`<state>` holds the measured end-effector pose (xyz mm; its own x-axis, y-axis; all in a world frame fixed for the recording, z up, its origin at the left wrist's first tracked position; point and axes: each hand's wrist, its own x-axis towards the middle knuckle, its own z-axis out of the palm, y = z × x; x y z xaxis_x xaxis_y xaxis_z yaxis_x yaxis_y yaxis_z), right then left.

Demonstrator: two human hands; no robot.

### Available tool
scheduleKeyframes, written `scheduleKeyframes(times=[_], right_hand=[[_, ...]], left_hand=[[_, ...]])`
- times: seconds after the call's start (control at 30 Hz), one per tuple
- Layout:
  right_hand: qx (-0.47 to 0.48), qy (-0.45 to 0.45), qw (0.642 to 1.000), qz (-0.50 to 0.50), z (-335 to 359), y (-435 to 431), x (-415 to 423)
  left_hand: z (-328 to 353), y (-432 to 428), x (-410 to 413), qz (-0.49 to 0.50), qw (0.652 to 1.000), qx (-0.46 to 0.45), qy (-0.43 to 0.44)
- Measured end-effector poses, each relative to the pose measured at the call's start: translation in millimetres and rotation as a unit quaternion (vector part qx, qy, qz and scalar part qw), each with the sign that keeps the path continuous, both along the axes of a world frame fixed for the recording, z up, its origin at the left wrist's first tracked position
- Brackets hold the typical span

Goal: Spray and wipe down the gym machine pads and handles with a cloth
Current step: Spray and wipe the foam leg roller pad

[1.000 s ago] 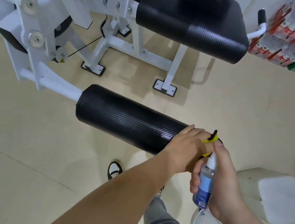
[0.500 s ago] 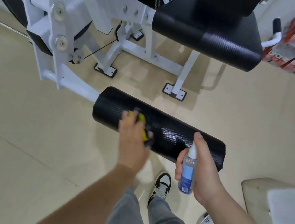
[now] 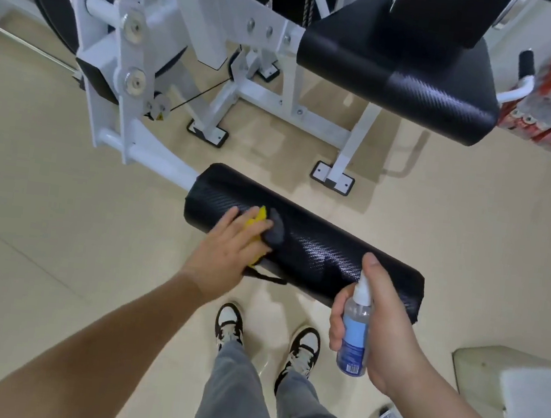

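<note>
Left hand (image 3: 228,248) is pressing a cloth (image 3: 259,222) on the roller pad (image 3: 314,247) while the right hand (image 3: 381,324) is holding a spray bottle (image 3: 354,334).

The black, weave-textured roller pad is hanging above the floor, its long axis running from the white machine arm (image 3: 156,157) at upper left down to lower right, a glossy patch shining mid-length. Left fingers are lying spread and fairly straight over the yellow-and-grey cloth, hiding most of it. Right fingers are curling round the upright clear bottle, forefinger over its pump; the blue label is too small to read.
</note>
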<state>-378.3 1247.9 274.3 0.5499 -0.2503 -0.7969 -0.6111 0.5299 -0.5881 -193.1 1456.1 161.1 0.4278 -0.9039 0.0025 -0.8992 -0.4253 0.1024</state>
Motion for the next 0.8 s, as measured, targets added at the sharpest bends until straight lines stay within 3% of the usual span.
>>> scheduleKeyframes(times=[0.1, 0.27, 0.3, 0.37, 0.43, 0.47, 0.5, 0.53, 0.57, 0.63, 0.67, 0.7, 0.73, 0.8], right_hand=[[0.02, -0.002, 1.0, 0.005, -1.9, 5.2, 11.7], [0.029, 0.004, 1.0, 0.0, 1.1, 2.5, 17.4], [0.027, 0.007, 1.0, -0.002, 1.9, 0.3, 17.0], [0.027, 0.012, 1.0, -0.003, 4.9, -4.9, 15.6], [0.025, 0.012, 1.0, -0.013, 9.0, -13.0, 12.7], [0.027, 0.011, 0.999, -0.017, 11.2, -16.3, 12.4], [0.027, 0.01, 0.999, -0.023, 12.9, -20.1, 10.7], [0.023, 0.007, 0.999, -0.028, 13.0, -24.7, 8.4], [0.015, 0.003, 0.999, -0.03, 12.8, -28.6, 6.7], [0.0, -0.004, 1.0, -0.018, 11.7, -30.6, 6.4], [0.001, -0.008, 1.0, -0.013, 11.5, -30.6, 6.7], [0.009, -0.01, 1.0, -0.012, 11.6, -29.5, 8.6], [0.02, -0.009, 1.0, -0.016, 11.9, -28.4, 10.2], [0.039, -0.008, 0.999, -0.026, 12.4, -25.7, 17.1]], left_hand=[[3.6, 53.1, 44.7, 0.233, 0.97, -0.027, 0.069], [18.5, -24.2, 1.4, 0.407, 0.88, -0.189, 0.151], [15.1, -46.2, -22.7, 0.378, 0.893, -0.185, 0.16], [8.5, -82.6, -81.7, 0.217, 0.952, -0.139, 0.164], [5.5, -102.8, -138.4, 0.031, 0.995, -0.018, 0.089], [-1.2, -107.4, -150.4, -0.035, 0.989, 0.032, 0.14], [-8.9, -100.9, -151.9, -0.009, 0.977, 0.089, 0.195], [-11.0, -99.3, -148.6, 0.028, 0.984, 0.109, 0.137], [-8.7, -98.2, -140.5, -0.003, 0.988, 0.124, 0.095], [0.3, -89.8, -103.5, -0.202, 0.956, 0.182, 0.105], [4.0, -89.0, -83.4, -0.26, 0.956, 0.134, 0.011], [6.5, -79.6, -54.3, -0.28, 0.955, 0.096, -0.019], [15.2, -68.8, -25.3, -0.215, 0.975, 0.047, -0.014], [23.8, -39.4, 26.6, 0.041, 0.998, 0.027, 0.032]])
